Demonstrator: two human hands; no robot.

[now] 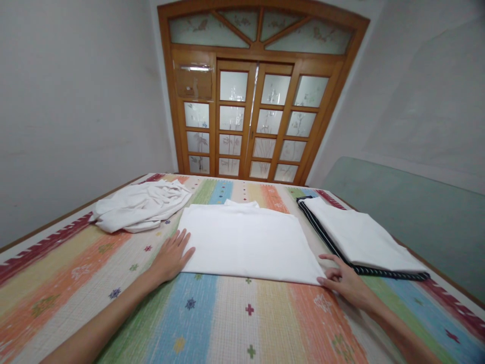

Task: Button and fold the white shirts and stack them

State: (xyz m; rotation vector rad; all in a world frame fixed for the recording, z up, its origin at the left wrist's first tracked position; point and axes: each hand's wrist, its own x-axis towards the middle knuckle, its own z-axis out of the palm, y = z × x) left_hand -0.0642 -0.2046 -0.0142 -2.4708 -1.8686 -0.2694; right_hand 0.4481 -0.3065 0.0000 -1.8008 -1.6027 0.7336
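Note:
In front of me a folded white shirt [242,242] lies flat, with a bit of what looks like its collar showing at the far edge. My left hand [174,255] rests on its left edge, fingers spread and flat. At the near right corner is my right hand [341,280]. Its thumb touches the cloth there, while the index finger stretches out apart from the thumb and the other fingers curl loosely.
A crumpled white cloth [142,205] lies at the left. To the right, a folded white garment [356,232] sits on a dark striped one [390,274]. A colourful striped cover [235,323] spreads beneath everything. Wooden glass-paned doors [252,116] stand beyond the far edge.

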